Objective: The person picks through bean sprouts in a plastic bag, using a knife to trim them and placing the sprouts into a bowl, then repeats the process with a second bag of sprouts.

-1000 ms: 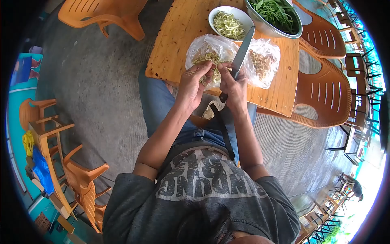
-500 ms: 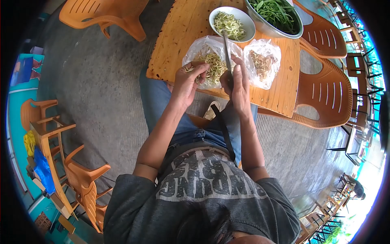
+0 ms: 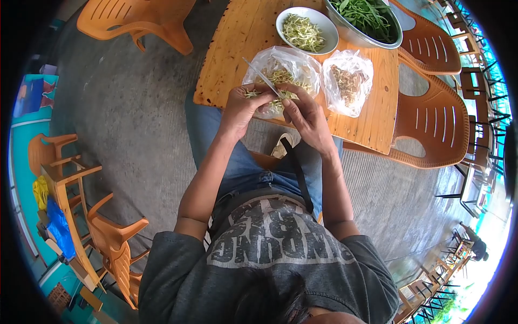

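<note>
My left hand is closed on some bean sprouts over the near edge of the table. Beside it, my right hand grips a knife, whose thin blade slants up and to the left across the left fingertips. Both hands are in front of an open clear plastic bag with more bean sprouts in it. Farther back stands a white bowl of pale sprouts. To the right lies a second plastic bag holding brownish scraps.
The wooden table also bears a metal basin of green leaves at the back right. Orange plastic chairs stand along its right side, and another chair is at the upper left. A person is far off at right.
The knife has swung from pointing away toward the bowl to slanting left over the left hand. My right hand has turned and moved closer to the left one.
</note>
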`<state>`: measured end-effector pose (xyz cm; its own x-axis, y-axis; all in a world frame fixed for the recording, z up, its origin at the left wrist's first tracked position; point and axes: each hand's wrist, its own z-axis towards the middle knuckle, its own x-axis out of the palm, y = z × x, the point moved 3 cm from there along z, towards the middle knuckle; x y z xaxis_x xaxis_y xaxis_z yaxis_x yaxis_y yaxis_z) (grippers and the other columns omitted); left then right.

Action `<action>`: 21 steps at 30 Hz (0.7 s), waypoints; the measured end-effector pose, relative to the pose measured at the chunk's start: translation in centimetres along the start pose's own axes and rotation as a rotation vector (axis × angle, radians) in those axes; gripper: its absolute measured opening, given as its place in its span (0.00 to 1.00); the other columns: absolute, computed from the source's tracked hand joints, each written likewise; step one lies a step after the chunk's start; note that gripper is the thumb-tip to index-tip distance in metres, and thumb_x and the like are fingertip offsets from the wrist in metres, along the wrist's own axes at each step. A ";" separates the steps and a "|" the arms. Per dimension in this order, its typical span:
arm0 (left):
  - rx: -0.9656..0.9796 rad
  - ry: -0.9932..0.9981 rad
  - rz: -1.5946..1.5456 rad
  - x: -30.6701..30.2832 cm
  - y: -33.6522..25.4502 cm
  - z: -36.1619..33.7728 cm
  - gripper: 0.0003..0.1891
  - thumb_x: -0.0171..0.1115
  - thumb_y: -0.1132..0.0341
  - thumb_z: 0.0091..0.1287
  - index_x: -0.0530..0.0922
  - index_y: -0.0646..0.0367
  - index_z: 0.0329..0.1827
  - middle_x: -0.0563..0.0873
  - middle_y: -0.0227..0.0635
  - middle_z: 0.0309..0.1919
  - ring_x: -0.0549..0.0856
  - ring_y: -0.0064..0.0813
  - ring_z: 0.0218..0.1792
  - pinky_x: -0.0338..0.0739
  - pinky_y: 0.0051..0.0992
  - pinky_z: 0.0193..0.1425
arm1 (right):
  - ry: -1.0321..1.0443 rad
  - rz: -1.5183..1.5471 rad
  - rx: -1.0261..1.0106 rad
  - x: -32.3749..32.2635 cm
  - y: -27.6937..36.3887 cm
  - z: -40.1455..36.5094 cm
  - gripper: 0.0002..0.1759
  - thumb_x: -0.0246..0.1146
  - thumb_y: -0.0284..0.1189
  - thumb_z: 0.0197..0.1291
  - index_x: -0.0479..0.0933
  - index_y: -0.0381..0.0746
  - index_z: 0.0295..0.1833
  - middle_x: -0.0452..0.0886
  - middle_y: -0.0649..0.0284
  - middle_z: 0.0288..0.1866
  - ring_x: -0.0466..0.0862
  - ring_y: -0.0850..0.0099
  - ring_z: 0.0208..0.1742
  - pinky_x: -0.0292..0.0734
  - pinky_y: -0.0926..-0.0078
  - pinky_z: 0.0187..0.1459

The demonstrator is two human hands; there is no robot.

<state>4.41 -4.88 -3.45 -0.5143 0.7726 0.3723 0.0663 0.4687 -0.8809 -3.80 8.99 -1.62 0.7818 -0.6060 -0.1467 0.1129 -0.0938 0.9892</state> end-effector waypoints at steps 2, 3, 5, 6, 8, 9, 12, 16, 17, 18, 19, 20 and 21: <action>-0.013 0.009 0.000 0.1 -0.2 0.0 0.07 0.67 0.73 0.59 0.84 0.65 0.39 0.84 0.28 0.27 0.75 0.11 0.25 0.66 0.15 0.28 | -0.011 0.036 0.002 0.1 0.0 0.0 0.18 0.56 0.35 0.68 0.72 0.40 0.60 0.72 0.69 0.20 0.69 0.82 0.24 0.66 0.81 0.28; -0.020 0.013 0.001 0.2 -0.2 -0.1 0.08 0.67 0.72 0.59 0.84 0.65 0.40 0.84 0.28 0.27 0.75 0.11 0.25 0.65 0.15 0.28 | -0.006 0.065 0.022 0.0 0.1 0.1 0.18 0.56 0.35 0.69 0.72 0.40 0.60 0.72 0.69 0.20 0.69 0.82 0.25 0.66 0.82 0.28; -0.032 0.015 0.012 0.4 -0.3 -0.1 0.08 0.67 0.72 0.59 0.84 0.65 0.40 0.84 0.28 0.27 0.74 0.11 0.25 0.65 0.15 0.28 | 0.001 0.121 0.064 -0.3 0.3 0.2 0.18 0.56 0.34 0.69 0.71 0.40 0.61 0.72 0.71 0.21 0.68 0.83 0.25 0.65 0.83 0.28; -0.037 0.015 0.017 0.5 -0.3 -0.1 0.08 0.67 0.72 0.60 0.84 0.65 0.41 0.84 0.28 0.27 0.74 0.11 0.25 0.65 0.15 0.28 | 0.010 0.140 0.078 -0.4 0.5 0.2 0.18 0.55 0.34 0.69 0.71 0.40 0.61 0.71 0.71 0.22 0.68 0.84 0.26 0.65 0.84 0.28; -0.048 0.005 0.021 0.6 -0.6 -0.2 0.08 0.66 0.72 0.60 0.84 0.65 0.40 0.83 0.27 0.26 0.72 0.11 0.24 0.65 0.15 0.29 | 0.029 0.179 0.106 -0.4 0.7 0.0 0.18 0.55 0.34 0.70 0.70 0.40 0.61 0.71 0.73 0.22 0.68 0.85 0.26 0.64 0.85 0.29; -0.052 0.000 0.022 0.7 -0.7 -0.2 0.08 0.65 0.73 0.60 0.83 0.65 0.40 0.82 0.27 0.25 0.72 0.12 0.24 0.64 0.15 0.29 | 0.042 0.192 0.102 -0.4 0.7 0.0 0.18 0.55 0.34 0.70 0.70 0.40 0.62 0.71 0.73 0.22 0.68 0.85 0.26 0.64 0.85 0.29; -0.036 0.013 0.032 0.6 -0.7 -0.2 0.08 0.65 0.72 0.60 0.83 0.65 0.40 0.83 0.27 0.26 0.72 0.12 0.24 0.64 0.15 0.29 | 0.065 0.204 0.094 -0.4 0.6 -0.1 0.19 0.55 0.34 0.69 0.69 0.40 0.62 0.71 0.73 0.22 0.68 0.85 0.26 0.64 0.85 0.29; -0.030 -0.015 0.069 0.3 -0.3 -0.1 0.07 0.65 0.71 0.60 0.83 0.64 0.39 0.83 0.28 0.26 0.72 0.11 0.24 0.64 0.15 0.28 | 0.047 0.130 0.081 -0.3 -0.1 -0.1 0.17 0.56 0.33 0.69 0.71 0.39 0.60 0.72 0.71 0.21 0.68 0.84 0.26 0.65 0.84 0.29; -0.025 -0.024 0.086 0.0 -0.1 0.0 0.07 0.66 0.71 0.60 0.83 0.64 0.38 0.83 0.28 0.26 0.72 0.11 0.23 0.63 0.14 0.27 | 0.040 0.107 0.076 -0.2 -0.2 -0.1 0.17 0.56 0.33 0.69 0.71 0.39 0.59 0.72 0.70 0.21 0.69 0.84 0.25 0.65 0.83 0.28; -0.021 -0.031 0.103 0.1 -0.3 -0.1 0.07 0.66 0.71 0.60 0.83 0.64 0.38 0.83 0.28 0.26 0.72 0.10 0.23 0.63 0.13 0.25 | 0.026 0.074 0.059 -0.2 -0.4 0.0 0.17 0.56 0.34 0.69 0.72 0.39 0.59 0.72 0.70 0.20 0.69 0.84 0.25 0.65 0.83 0.28; -0.036 -0.038 0.140 0.1 -0.6 -0.2 0.07 0.66 0.70 0.60 0.83 0.63 0.38 0.83 0.27 0.26 0.72 0.10 0.23 0.61 0.12 0.23 | 0.012 0.041 0.043 0.0 -0.5 0.1 0.16 0.56 0.34 0.69 0.72 0.39 0.58 0.72 0.70 0.20 0.69 0.83 0.25 0.65 0.82 0.28; -0.051 -0.045 0.176 0.1 -1.1 -0.5 0.07 0.66 0.70 0.60 0.83 0.63 0.38 0.82 0.27 0.25 0.72 0.09 0.22 0.59 0.12 0.21 | -0.003 0.008 0.026 0.1 -0.5 0.2 0.16 0.57 0.34 0.69 0.73 0.39 0.57 0.72 0.69 0.20 0.69 0.83 0.25 0.65 0.82 0.27; -0.065 -0.052 0.213 0.2 -1.5 -0.7 0.07 0.66 0.69 0.60 0.83 0.62 0.37 0.82 0.26 0.25 0.72 0.09 0.22 0.58 0.11 0.19 | -0.015 0.016 0.036 0.2 -0.4 0.4 0.16 0.57 0.34 0.69 0.73 0.38 0.57 0.72 0.69 0.20 0.69 0.83 0.24 0.65 0.82 0.27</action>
<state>4.82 -5.13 -1.83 -0.5264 0.8345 0.1627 0.2324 0.3253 -0.9166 -3.91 8.62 -2.09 0.7738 -0.6196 -0.1314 0.0784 -0.1121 0.9906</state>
